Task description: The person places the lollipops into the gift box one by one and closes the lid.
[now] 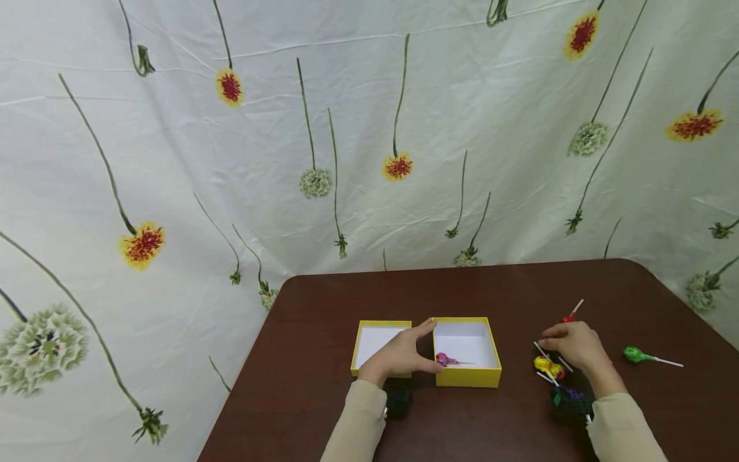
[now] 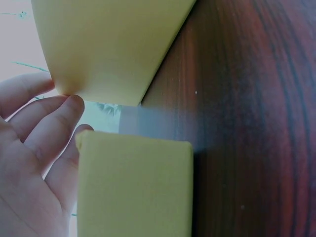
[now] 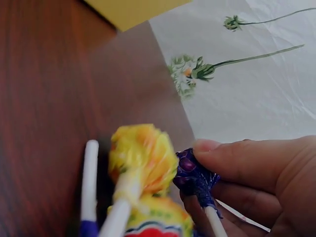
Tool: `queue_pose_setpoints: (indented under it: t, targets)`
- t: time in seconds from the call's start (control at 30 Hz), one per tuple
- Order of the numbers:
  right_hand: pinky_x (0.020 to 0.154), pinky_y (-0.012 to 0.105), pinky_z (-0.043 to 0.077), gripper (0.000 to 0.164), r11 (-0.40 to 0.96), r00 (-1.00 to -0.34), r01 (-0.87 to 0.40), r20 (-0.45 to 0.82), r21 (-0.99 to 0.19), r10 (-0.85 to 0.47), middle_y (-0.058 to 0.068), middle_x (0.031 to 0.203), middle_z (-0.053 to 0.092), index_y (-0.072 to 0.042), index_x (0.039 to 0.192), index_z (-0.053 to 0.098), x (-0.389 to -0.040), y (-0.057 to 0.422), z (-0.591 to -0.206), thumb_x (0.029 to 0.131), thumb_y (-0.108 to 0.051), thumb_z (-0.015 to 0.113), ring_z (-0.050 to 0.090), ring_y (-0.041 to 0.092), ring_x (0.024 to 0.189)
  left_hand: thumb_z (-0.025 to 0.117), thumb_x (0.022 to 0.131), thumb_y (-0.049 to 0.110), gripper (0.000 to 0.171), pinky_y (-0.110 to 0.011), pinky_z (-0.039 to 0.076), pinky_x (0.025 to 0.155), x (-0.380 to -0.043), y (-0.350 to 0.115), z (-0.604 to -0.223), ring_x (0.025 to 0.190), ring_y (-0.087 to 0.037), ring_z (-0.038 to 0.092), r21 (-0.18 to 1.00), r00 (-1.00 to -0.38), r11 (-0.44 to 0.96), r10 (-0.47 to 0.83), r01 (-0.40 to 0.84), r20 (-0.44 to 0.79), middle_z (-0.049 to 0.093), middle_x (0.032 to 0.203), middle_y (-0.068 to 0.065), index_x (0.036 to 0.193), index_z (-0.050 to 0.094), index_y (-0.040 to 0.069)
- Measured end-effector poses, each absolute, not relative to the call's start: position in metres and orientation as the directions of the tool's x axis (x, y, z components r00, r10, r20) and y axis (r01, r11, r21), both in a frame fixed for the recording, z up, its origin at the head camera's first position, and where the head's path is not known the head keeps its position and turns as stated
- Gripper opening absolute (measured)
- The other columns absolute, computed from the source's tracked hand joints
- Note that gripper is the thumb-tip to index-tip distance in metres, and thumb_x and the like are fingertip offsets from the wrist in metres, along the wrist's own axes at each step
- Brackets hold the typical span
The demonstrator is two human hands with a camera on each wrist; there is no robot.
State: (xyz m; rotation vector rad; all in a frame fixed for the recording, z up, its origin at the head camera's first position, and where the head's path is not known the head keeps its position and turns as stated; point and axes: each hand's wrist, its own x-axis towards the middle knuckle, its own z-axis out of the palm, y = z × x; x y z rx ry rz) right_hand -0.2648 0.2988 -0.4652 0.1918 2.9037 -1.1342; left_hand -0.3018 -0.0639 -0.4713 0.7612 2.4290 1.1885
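Observation:
My left hand [image 1: 404, 353] spans the left side of an open yellow box [image 1: 469, 378] with a white inside, thumb at its front corner and fingers at the back. In the left wrist view, fingertips [image 2: 75, 104] press at the box's yellow wall [image 2: 113, 49]. A pink lollipop [image 1: 443, 359] lies inside the box. My right hand [image 1: 571, 346] is over a small group of lollipops to the right. In the right wrist view, its thumb and fingers pinch a purple-wrapped lollipop [image 3: 193, 173]. Yellow-wrapped lollipops [image 3: 143, 158] are close beside it.
The box's shallow yellow lid [image 1: 383, 333] lies left of it, partly behind my left hand. A red lollipop [image 1: 568, 318] lies beyond my right hand, and a green one [image 1: 634, 354] to its right. A flower-print cloth [image 1: 358, 128] hangs behind the brown table [image 1: 323, 301].

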Motion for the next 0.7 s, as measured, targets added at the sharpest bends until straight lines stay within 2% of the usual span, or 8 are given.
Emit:
queue_pose_setpoints:
  t: [0.2, 0.47, 0.7]
  targets:
    - [0.078, 0.051, 0.054, 0.032, 0.707, -0.995, 0.085, -0.021, -0.702, 0.099, 0.029, 0.112, 0.068, 0.006, 0.112, 0.072, -0.264, 0.292, -0.459, 0.093, -0.020, 0.071, 0.064, 0.038, 0.095, 0.084, 0.079, 0.032, 0.094, -0.050, 0.032, 0.120, -0.300, -0.065, -0.470, 0.153, -0.023, 0.027, 0.801, -0.808, 0.511, 0.586, 0.311, -0.060, 0.028, 0.165, 0.004, 0.158, 0.034, 0.018]
    - [0.070, 0.034, 0.055, 0.035, 0.679, -0.996, 0.019, 0.043, -0.734, 0.075, 0.027, 0.112, 0.070, 0.006, 0.117, 0.070, -0.263, 0.281, -0.454, 0.094, -0.020, 0.070, 0.066, 0.034, 0.094, 0.084, 0.079, 0.033, 0.094, -0.050, 0.031, 0.121, -0.300, -0.063, -0.469, 0.153, -0.023, 0.028, 0.794, -0.811, 0.519, 0.583, 0.316, -0.059, 0.029, 0.165, 0.003, 0.157, 0.035, 0.018]
    - [0.077, 0.043, 0.059, 0.035, 0.659, -0.996, -0.013, 0.069, -0.752, 0.059, 0.028, 0.116, 0.068, 0.006, 0.119, 0.070, -0.262, 0.265, -0.445, 0.094, -0.018, 0.070, 0.065, 0.037, 0.098, 0.084, 0.079, 0.033, 0.094, -0.049, 0.031, 0.121, -0.301, -0.063, -0.470, 0.153, -0.022, 0.028, 0.794, -0.807, 0.517, 0.588, 0.321, -0.057, 0.028, 0.165, 0.005, 0.157, 0.035, 0.018]
